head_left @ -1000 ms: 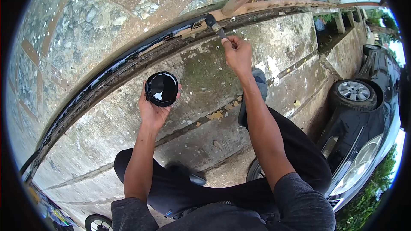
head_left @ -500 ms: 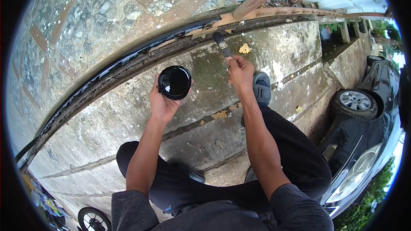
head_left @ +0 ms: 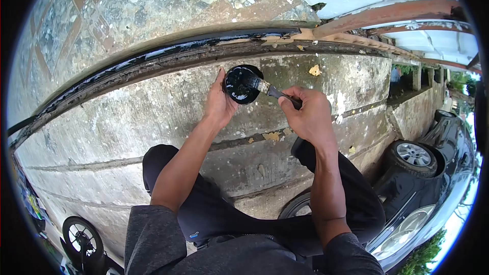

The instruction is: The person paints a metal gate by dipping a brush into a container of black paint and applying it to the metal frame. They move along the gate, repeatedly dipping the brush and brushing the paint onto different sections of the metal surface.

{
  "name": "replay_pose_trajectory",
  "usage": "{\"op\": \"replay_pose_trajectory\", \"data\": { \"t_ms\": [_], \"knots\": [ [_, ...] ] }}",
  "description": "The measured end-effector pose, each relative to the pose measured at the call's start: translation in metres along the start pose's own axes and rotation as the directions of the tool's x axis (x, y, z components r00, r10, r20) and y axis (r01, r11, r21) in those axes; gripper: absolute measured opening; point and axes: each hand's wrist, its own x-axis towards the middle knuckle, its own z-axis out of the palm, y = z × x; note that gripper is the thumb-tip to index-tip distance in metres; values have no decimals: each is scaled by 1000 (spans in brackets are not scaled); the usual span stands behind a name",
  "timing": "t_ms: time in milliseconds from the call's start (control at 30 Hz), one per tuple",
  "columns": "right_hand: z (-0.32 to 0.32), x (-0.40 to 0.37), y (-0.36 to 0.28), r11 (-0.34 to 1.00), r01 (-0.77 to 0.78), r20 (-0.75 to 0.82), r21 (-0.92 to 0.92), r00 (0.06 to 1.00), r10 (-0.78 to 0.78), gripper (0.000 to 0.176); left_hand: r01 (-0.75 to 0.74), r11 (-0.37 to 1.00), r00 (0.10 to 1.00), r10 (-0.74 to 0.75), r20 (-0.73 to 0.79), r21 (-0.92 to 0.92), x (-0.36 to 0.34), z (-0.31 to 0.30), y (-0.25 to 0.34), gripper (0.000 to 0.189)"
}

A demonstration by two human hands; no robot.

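My left hand (head_left: 220,103) is wrapped round a round black container of glossy black paint (head_left: 238,90), keeping its open top facing me. In my right hand (head_left: 308,112) is a paintbrush (head_left: 276,93), gripped by its dark handle. The brush's bristles dip into the paint inside the container. Above both hands runs a long metal rail (head_left: 168,51), coated in wet-looking black on its left stretch. Toward the right the rail shows a peeling tan surface (head_left: 307,34).
Stained concrete ledges (head_left: 153,102) step down below the rail, with a pebbled floor (head_left: 153,0) beyond it. A reddish post (head_left: 387,16) meets the rail at upper right. A dark car (head_left: 433,173) stands at right, a motorcycle wheel (head_left: 81,239) at lower left.
My right hand has brought the paintbrush from beside the rail back to the container, and its bristles are now in the paint. My left hand still holds the container.
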Motion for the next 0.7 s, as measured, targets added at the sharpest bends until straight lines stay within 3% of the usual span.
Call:
{"op": "replay_pose_trajectory", "data": {
  "t_ms": [133,333,433,700],
  "knots": [
    [7,4,4,996,16,7,-84,1000,-16,22,7,1000,1000,-7,26,11,0,2,-1,44],
    [-3,1,27,973,-110,159,202,984,78,30,34,998,999,-33,26,-48,7,4,-3,44],
    [-7,-2,34,936,-185,347,298,935,74,32,46,999,997,-44,65,-27,7,5,-4,46],
    [4,-1,64,738,-372,474,562,877,81,47,73,992,995,-66,74,-103,19,0,-8,50]
  ]
}}
